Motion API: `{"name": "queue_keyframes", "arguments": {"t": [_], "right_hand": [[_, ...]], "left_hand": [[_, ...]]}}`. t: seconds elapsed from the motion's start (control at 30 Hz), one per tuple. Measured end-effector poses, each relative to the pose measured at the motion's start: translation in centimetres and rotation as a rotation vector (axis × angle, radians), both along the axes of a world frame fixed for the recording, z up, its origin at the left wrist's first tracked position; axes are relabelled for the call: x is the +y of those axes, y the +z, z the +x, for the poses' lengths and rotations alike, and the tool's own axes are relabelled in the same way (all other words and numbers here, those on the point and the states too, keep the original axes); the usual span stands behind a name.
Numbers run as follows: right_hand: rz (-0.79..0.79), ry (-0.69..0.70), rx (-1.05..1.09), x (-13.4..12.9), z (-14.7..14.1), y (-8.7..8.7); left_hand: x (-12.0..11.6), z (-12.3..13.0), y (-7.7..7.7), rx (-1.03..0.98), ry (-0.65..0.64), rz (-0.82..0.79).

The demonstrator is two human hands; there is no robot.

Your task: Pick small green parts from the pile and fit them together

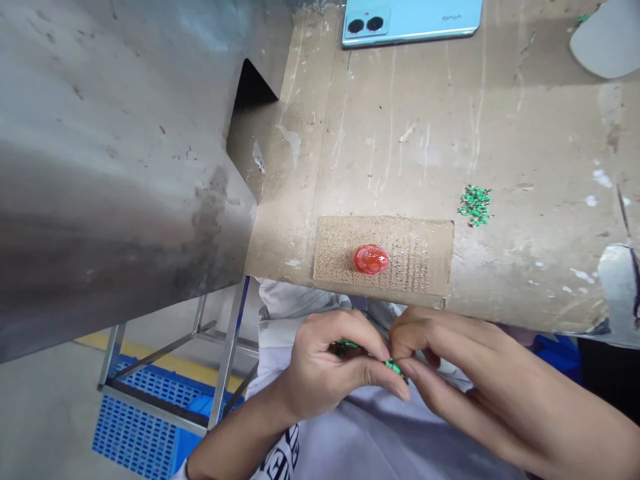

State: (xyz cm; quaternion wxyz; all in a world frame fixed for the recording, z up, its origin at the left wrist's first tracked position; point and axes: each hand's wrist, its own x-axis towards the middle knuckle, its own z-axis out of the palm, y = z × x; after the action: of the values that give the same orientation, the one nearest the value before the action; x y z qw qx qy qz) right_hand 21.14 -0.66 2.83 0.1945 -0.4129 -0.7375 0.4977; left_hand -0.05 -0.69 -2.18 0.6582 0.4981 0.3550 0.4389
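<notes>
My left hand [333, 367] and my right hand [440, 363] meet in front of my lap, above my pale clothing. Their fingertips pinch a small green beaded piece [394, 367], and a darker cluster with green bits [346, 349] lies against my left fingers. Its exact form is partly hidden by my fingers. On the worn bench top [400, 147], a glossy red dome-shaped object [371, 259] sits on a textured cardboard pad [420, 257]. A small heap of green beads [475, 205] lies to the pad's upper right, beyond my hands' reach of contact.
A large dull metal hood [110, 180] slopes in from the left beside the bench. A light blue phone [410, 20] lies at the far edge, and a whitish object [607, 40] sits top right. Below left stand a metal frame [225, 353] and a blue perforated crate [135, 433].
</notes>
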Motion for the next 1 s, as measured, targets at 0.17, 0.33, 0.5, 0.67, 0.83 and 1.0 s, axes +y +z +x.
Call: {"name": "queue_keyframes", "arguments": {"t": [0.17, 0.33, 0.5, 0.67, 0.83, 1.0], "right_hand": [[0.002, 0.009, -0.019, -0.2, 0.0, -0.3], [0.013, 0.012, -0.051, -0.2, 0.2, -0.2], [0.014, 0.037, -0.022, 0.3, 0.2, 0.1], [-0.016, 0.050, 0.048, 0.3, 0.5, 0.1], [-0.009, 0.035, 0.131, -0.2, 0.6, -0.1], [0.081, 0.006, 0.134, -0.7, 0.2, -0.6]], "left_hand": [[0.1, -0.2, -0.1, -0.020, -0.040, 0.022], [0.3, -0.2, -0.1, -0.028, -0.060, 0.049], [0.2, -0.1, -0.1, 0.008, -0.068, 0.063], [0.3, 0.3, -0.5, -0.069, 0.015, 0.208], [0.5, 0.4, -0.6, -0.080, 0.029, 0.265], [0.4, 0.3, -0.6, -0.061, 0.039, 0.272]]}}
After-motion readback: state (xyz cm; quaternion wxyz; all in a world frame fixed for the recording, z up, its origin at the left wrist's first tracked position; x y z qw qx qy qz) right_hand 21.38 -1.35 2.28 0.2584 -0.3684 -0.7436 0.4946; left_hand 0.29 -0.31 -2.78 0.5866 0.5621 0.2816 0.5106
